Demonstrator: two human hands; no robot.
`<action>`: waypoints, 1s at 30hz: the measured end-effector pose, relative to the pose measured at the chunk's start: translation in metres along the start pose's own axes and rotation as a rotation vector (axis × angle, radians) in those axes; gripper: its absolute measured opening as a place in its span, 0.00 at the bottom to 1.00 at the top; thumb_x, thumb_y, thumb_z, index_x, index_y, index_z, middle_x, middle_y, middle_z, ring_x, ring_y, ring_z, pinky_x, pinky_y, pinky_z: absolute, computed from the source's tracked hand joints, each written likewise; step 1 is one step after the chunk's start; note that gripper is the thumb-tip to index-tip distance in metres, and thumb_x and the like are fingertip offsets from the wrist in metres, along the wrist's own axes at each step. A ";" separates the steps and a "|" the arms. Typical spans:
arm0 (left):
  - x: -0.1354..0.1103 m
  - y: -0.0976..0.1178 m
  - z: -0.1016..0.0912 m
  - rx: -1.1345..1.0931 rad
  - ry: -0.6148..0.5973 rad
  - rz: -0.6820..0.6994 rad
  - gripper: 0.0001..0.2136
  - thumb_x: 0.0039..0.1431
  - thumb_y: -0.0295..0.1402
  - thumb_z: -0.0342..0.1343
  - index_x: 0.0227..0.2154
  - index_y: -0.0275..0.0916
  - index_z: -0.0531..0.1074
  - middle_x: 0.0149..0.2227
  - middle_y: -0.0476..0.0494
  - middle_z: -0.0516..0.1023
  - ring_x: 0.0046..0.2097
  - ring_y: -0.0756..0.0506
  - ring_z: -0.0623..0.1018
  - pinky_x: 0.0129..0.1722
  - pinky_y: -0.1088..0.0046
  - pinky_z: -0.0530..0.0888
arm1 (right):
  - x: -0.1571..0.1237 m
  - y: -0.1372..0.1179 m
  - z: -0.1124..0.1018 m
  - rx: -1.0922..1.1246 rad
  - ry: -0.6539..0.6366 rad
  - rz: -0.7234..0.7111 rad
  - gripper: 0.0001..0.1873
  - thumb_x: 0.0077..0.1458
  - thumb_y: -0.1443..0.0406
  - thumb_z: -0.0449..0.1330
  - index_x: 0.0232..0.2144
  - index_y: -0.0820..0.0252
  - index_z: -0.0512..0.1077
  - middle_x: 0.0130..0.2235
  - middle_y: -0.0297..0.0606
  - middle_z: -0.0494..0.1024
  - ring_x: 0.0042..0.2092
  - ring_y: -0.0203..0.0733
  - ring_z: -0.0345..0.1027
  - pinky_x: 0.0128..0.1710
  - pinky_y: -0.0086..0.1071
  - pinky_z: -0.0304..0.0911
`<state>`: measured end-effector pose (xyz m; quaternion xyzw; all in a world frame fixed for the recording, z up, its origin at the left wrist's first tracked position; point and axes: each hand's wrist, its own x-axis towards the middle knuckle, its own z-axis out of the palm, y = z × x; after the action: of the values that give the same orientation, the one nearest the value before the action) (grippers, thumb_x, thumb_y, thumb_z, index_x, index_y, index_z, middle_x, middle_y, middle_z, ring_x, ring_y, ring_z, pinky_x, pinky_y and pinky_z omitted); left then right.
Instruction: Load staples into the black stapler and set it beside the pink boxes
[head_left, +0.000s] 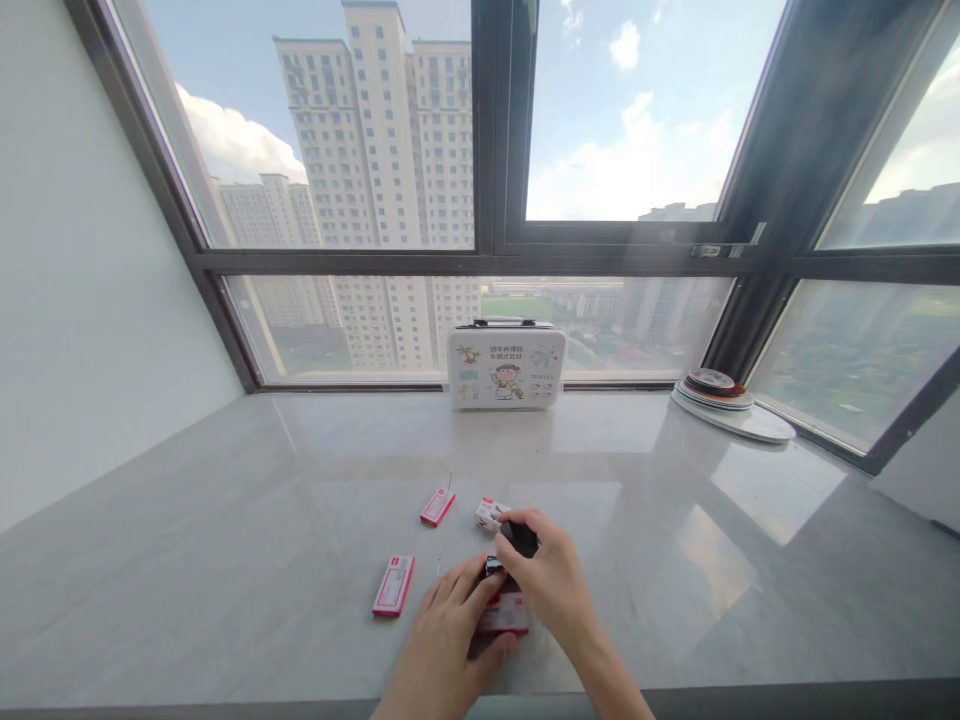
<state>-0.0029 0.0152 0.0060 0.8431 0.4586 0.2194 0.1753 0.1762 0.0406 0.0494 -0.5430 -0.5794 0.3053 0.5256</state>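
My left hand (451,628) lies over the near edge area of the counter. Its fingers and thumb curve round the left side of a red-and-white flat box (510,614), and the fingertips meet a small shiny black-and-silver piece (493,565). Part of what lies under this hand is hidden. My right hand (546,560) pinches a smooth black object (523,538), tilted just above the box; its exact kind does not show. Right behind it stands a small white-and-red carton (491,514) with a printed picture.
Two more flat red-and-white boxes, one nearer (393,586) and one farther (437,507), lie to the left on the grey marbled counter (225,560). A white cartoon-printed case (506,370) stands against the window. Stacked plates (731,405) sit at the back right.
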 end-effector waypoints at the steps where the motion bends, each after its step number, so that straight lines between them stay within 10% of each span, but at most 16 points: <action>1: -0.001 -0.002 -0.001 0.012 0.001 -0.013 0.28 0.61 0.43 0.62 0.64 0.57 0.66 0.69 0.49 0.63 0.68 0.35 0.65 0.67 0.52 0.65 | 0.003 0.003 -0.005 0.127 0.046 0.052 0.14 0.58 0.56 0.63 0.43 0.56 0.79 0.41 0.38 0.82 0.42 0.45 0.74 0.44 0.35 0.68; 8: -0.005 -0.014 -0.008 -0.052 -0.002 -0.015 0.22 0.61 0.38 0.61 0.58 0.53 0.71 0.70 0.49 0.62 0.69 0.37 0.63 0.68 0.54 0.63 | -0.016 0.064 -0.088 0.528 0.294 0.408 0.26 0.53 0.47 0.65 0.47 0.56 0.76 0.49 0.42 0.80 0.51 0.50 0.75 0.43 0.37 0.76; 11: -0.005 -0.014 -0.011 -0.108 -0.009 -0.048 0.16 0.60 0.36 0.61 0.51 0.48 0.74 0.70 0.45 0.63 0.69 0.38 0.64 0.68 0.55 0.63 | -0.034 0.082 -0.108 0.332 0.243 0.533 0.29 0.55 0.41 0.61 0.48 0.55 0.72 0.36 0.37 0.80 0.30 0.42 0.76 0.25 0.32 0.72; 17: 0.005 -0.003 -0.011 -0.151 0.013 -0.069 0.15 0.52 0.35 0.68 0.42 0.49 0.76 0.68 0.46 0.66 0.68 0.36 0.65 0.67 0.54 0.64 | -0.051 0.063 -0.048 -0.020 -0.361 0.470 0.27 0.63 0.40 0.49 0.34 0.57 0.68 0.18 0.29 0.71 0.12 0.32 0.52 0.13 0.27 0.40; 21: 0.008 -0.005 -0.012 -0.189 0.038 -0.101 0.16 0.47 0.32 0.71 0.39 0.48 0.77 0.66 0.46 0.68 0.66 0.36 0.68 0.65 0.56 0.65 | -0.049 0.059 -0.020 -0.132 -0.306 0.293 0.19 0.62 0.50 0.55 0.28 0.57 0.66 0.20 0.30 0.69 0.21 0.32 0.57 0.21 0.27 0.44; 30: 0.000 -0.013 -0.016 -0.166 0.044 -0.063 0.16 0.53 0.34 0.67 0.46 0.49 0.76 0.67 0.45 0.68 0.67 0.38 0.68 0.66 0.56 0.64 | -0.037 0.048 -0.050 -0.414 -0.181 0.193 0.16 0.64 0.52 0.53 0.37 0.56 0.72 0.21 0.28 0.70 0.26 0.39 0.65 0.27 0.30 0.51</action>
<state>-0.0205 0.0230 0.0135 0.8059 0.4687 0.2695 0.2415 0.2324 0.0052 0.0079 -0.6624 -0.6196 0.2765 0.3174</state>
